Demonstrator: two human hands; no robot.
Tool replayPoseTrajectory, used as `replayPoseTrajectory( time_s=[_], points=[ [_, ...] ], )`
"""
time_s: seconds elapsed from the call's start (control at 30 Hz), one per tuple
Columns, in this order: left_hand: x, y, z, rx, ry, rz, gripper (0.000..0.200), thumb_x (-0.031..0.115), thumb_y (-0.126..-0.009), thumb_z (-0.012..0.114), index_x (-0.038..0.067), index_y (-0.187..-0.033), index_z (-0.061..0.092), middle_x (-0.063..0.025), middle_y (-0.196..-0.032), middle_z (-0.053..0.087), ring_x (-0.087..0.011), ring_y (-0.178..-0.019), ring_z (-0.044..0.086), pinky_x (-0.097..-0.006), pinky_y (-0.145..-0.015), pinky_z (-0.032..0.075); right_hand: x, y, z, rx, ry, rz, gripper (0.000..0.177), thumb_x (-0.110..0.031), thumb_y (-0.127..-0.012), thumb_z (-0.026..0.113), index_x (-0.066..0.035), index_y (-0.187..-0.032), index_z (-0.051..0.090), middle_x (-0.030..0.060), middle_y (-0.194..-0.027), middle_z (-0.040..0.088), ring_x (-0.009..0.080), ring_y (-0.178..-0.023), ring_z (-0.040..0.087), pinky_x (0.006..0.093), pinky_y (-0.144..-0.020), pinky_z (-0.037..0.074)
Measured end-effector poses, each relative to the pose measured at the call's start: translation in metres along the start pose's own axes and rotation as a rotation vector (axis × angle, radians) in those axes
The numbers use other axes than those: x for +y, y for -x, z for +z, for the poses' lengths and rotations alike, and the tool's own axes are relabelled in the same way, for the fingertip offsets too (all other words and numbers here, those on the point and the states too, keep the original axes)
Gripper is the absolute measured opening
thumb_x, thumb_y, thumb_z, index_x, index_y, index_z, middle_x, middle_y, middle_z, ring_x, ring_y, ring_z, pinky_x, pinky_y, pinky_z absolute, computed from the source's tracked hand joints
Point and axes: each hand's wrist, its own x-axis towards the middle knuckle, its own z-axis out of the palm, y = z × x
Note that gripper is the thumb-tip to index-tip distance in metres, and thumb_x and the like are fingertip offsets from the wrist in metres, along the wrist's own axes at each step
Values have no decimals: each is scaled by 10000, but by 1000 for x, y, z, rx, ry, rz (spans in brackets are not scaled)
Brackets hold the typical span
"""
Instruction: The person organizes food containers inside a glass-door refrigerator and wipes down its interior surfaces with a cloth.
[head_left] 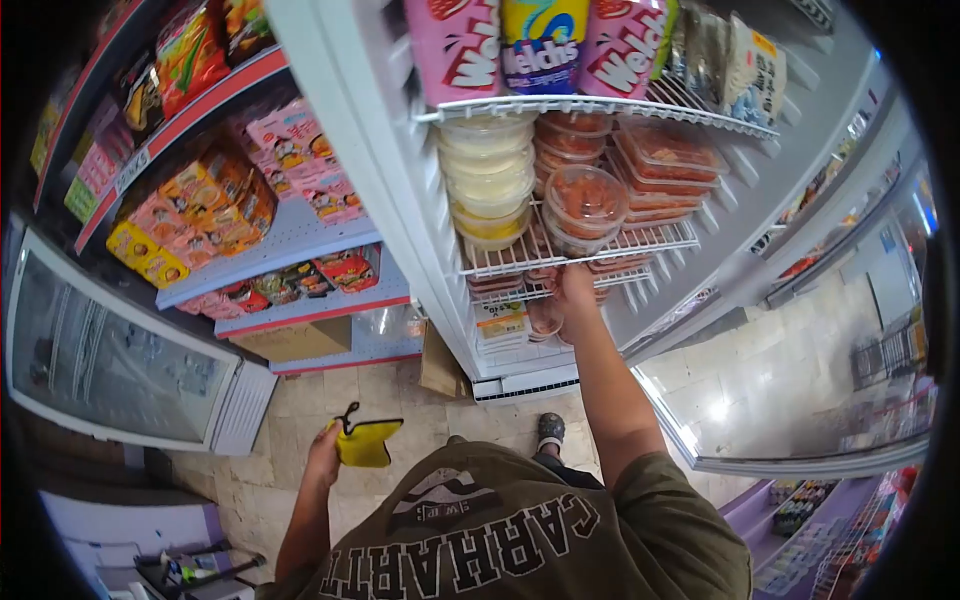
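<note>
Wire fridge shelf | pale tubs | red-filled tubs | rectangular packs

Cool, even light fills the fridge and fades toward the black corners, where wide-angle distortion bends straight edges, while glare spots the glass door and small lettering looks soft

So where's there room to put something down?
The blue shelf has a bare bit right of the orange packs, in front of the pink packs. Floor shows between the cardboard box and the shoe. The fridge shelves look crowded: tubs sit close above the right hand.
</note>
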Motion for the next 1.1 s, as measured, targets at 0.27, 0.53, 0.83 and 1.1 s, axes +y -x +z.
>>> replayPoseTrajectory(
  time_s=[0.27,0.53,0.83,1.1],
  points=[
    [12,-13,7,-49,45,-44,275,267,-893,541,42,-1051,550,-65,-972,607,-181,-875,593,-304,-784,457,7,-14,-15,33,-122,-47,148,-180,-910,412,-88,-947,522,27,-707,577,108,-595,564,231,-490,466],
    [13,-23,22,-69,57,-6,236,228,-891,551,44,-1040,551,-53,-960,609,-170,-877,590,-293,-782,455,0,3,-29,-20,-110,-156,21,-85,-855,482,-76,-862,500,36,-680,570,102,-516,503,220,-437,420],
    [24,-7,30,-32,27,32,139,213,-884,562,74,-886,569,-17,-830,612,-124,-746,586,-265,-686,460,-5,27,-19,102,-211,-47,63,-101,-826,543,-118,-804,486,-6,-614,521,73,-530,467,194,-453,348],
    [36,-9,47,-103,-56,139,112,137,-856,594,96,-759,556,0,-724,597,-99,-645,561,-246,-626,445,3,28,-16,85,-120,-62,49,-100,-828,529,-103,-820,480,7,-658,569,77,-567,482,215,-469,372]
  ],
)
